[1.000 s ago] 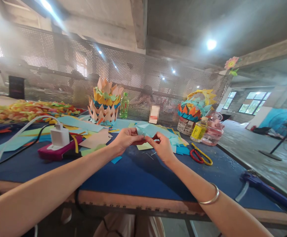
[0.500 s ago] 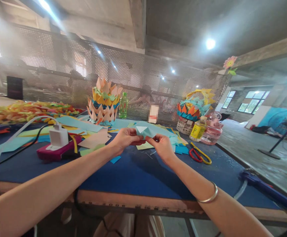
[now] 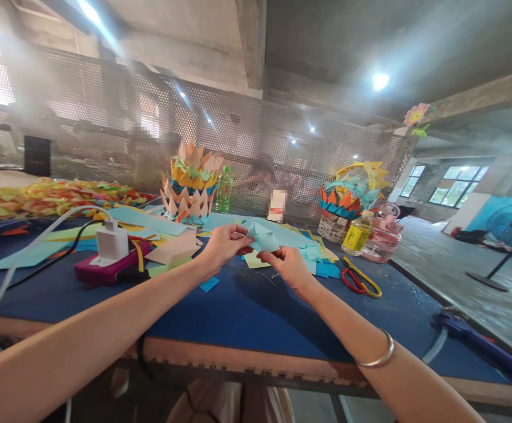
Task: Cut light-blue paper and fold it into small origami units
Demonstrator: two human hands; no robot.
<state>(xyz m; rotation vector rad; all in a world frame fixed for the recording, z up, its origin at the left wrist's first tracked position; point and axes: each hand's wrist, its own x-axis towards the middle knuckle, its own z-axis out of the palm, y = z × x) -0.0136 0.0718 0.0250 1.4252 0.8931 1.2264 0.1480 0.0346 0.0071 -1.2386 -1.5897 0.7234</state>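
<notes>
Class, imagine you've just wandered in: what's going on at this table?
A person is handling a folded light-blue paper above a blue tabletop. The left-hand grip pinches its left side; the right-hand grip holds its lower right edge. Coloured sheets lie around, and a tiered paper-petal piece stands farther back. Scissors rest on the tabletop to the right.

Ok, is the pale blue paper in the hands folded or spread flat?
Folded: the pale blue paper shows creases, angled facets and a pointed top.

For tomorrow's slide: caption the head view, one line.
Left hand and right hand hold folded light-blue paper over a blue tabletop, scissors lying to the right.
</notes>
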